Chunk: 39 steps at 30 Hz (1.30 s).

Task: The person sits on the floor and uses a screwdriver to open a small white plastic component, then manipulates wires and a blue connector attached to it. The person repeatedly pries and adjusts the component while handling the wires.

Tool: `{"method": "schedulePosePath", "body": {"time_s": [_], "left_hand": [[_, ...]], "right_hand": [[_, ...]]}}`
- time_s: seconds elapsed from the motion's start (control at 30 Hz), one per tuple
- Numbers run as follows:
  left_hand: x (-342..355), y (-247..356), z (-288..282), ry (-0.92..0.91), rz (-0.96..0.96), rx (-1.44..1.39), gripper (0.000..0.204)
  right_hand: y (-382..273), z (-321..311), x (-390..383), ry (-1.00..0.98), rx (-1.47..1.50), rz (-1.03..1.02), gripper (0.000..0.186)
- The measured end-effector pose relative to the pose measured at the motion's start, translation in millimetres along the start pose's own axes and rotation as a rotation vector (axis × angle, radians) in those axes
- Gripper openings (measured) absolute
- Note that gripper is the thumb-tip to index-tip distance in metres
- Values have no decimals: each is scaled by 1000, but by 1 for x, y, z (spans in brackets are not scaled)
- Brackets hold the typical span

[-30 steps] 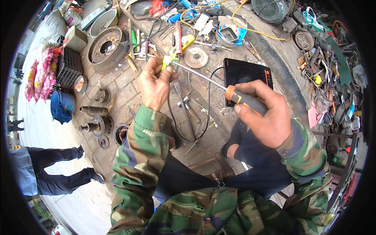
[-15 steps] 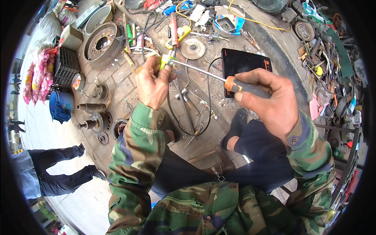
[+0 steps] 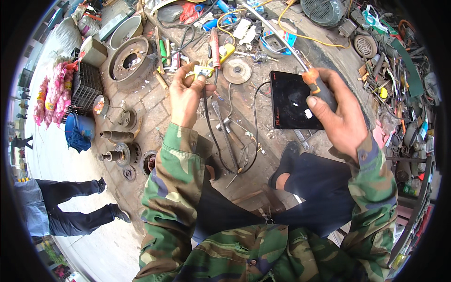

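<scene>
My left hand (image 3: 184,101) pinches a small yellow-green and white block-shaped part (image 3: 203,71) between thumb and fingers. A black cable (image 3: 208,115) passes just below it; I cannot tell whether they are joined. My right hand (image 3: 345,113) is wrapped round the orange and grey handle of a long screwdriver (image 3: 317,85). Its metal shaft points up and away to the far left, apart from the part. Under the right hand, a flat black cooktop (image 3: 289,110) lies on the ground with small white bits on it.
A hammer (image 3: 224,123), a round disc (image 3: 237,70) and a red-handled tool (image 3: 214,47) lie on the paving. Metal rims and motor parts (image 3: 123,154) stand left, near a blue bucket (image 3: 79,126). Scrap (image 3: 385,70) is heaped right. Another person's legs (image 3: 77,207) show at left.
The screwdriver's shaft has left the yellow-green part and swung up toward the far side. My right hand has turned with it. The left hand still pinches the part.
</scene>
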<state>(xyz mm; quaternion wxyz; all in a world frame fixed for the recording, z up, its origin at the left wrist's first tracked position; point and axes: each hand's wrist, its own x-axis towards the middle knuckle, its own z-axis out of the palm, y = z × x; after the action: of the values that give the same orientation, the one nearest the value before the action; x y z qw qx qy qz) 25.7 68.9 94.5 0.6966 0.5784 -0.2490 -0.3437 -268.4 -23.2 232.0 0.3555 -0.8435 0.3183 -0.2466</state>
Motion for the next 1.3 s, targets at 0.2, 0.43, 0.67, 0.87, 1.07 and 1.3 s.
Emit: {"method": "schedulePosePath", "body": {"time_s": [0.2, 0.43, 0.67, 0.87, 1.07, 1.3], "left_hand": [[-7, 8, 1, -115, -53, 94, 53], [-10, 8, 23, -211, -130, 121, 48], [0, 6, 31, -220, -338, -6, 50], [12, 5, 29, -158, -388, -107, 43], [13, -1, 20, -99, -362, -82, 36], [17, -11, 14, -93, -253, -335, 36]], "right_hand": [[125, -52, -15, -180, -31, 421, 32], [366, -26, -208, 254, -184, 1050, 28], [439, 73, -336, 178, -544, 1242, 30], [445, 72, -345, -32, -677, 1246, 32], [396, 31, -246, -87, -631, 836, 35], [164, -23, 18, -341, 278, 245, 28]]}}
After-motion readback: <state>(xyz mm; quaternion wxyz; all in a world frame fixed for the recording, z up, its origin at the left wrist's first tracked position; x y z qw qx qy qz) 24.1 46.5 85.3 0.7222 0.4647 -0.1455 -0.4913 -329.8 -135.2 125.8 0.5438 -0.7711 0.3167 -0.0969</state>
